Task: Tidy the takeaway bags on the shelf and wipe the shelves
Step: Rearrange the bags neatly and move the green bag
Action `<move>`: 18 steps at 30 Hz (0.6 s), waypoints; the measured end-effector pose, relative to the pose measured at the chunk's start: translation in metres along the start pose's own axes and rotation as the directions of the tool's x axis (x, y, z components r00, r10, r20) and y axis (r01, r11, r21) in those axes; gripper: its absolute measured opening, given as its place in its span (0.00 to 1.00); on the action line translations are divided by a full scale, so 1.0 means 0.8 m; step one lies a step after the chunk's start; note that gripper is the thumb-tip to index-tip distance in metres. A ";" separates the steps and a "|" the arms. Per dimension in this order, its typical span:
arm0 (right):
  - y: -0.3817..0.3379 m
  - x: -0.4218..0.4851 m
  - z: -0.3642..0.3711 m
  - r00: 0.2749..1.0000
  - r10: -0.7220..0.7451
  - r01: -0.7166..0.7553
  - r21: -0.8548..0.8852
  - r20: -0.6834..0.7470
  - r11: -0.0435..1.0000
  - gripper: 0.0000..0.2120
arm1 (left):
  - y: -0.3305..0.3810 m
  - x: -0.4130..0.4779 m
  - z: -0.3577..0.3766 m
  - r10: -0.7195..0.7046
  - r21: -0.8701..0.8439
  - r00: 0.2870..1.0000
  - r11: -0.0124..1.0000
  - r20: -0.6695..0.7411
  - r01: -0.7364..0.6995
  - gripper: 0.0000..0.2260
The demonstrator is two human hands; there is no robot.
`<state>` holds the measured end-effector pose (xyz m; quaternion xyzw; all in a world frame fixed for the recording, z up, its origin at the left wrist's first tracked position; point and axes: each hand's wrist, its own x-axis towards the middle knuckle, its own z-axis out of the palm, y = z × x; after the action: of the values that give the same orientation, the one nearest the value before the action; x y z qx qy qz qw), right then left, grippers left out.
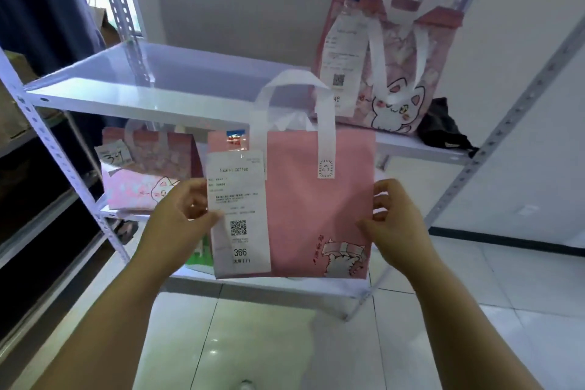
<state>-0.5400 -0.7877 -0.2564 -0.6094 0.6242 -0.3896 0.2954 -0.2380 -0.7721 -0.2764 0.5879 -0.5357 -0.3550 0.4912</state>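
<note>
I am holding a pink takeaway bag (316, 215) upright in the air in front of the rack. My left hand (180, 215) is pinching its left edge with the thumb lying over the receipt (239, 215), and my right hand (389, 218) is pinching its right edge with curled fingers. The bag's white handles are rising in front of the upper shelf (126, 85), while its bottom edge is hanging just above the front lip of the lower shelf (253, 290).

White board is showing on the upper shelf from the left post (47, 142) across to a cat-print bag (389, 79) standing at the right end, with a dark cloth (443, 130) lying just beside it by the right post (506, 123).

I am counting three pink bags in all — the third bag (148, 174) is sitting on the lower shelf at the left — plus two shelf boards and one cloth.
</note>
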 end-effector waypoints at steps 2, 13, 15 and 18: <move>0.026 -0.002 -0.008 0.997 0.066 -0.069 -0.065 -0.047 0.996 0.16 | -0.013 0.007 0.026 -0.044 0.029 0.998 0.999 0.054 0.043 0.17; 0.161 0.033 -0.020 0.902 0.382 -0.425 -0.257 -0.202 0.868 0.13 | -0.084 0.066 0.174 -0.179 0.274 0.970 0.953 0.166 0.129 0.12; 0.175 0.047 -0.017 0.883 0.420 -0.461 -0.223 -0.207 0.859 0.16 | -0.093 0.080 0.194 -0.187 0.286 0.966 0.949 0.180 0.131 0.12; 0.189 0.074 -0.011 0.870 0.445 -0.485 -0.201 -0.213 0.851 0.19 | -0.106 0.106 0.219 -0.189 0.304 0.961 0.945 0.203 0.121 0.07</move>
<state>-0.6327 -0.8525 -0.3736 -0.4388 0.8184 -0.2726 0.2519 -0.3652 -0.8942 -0.3947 0.6488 -0.5868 -0.3763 0.3053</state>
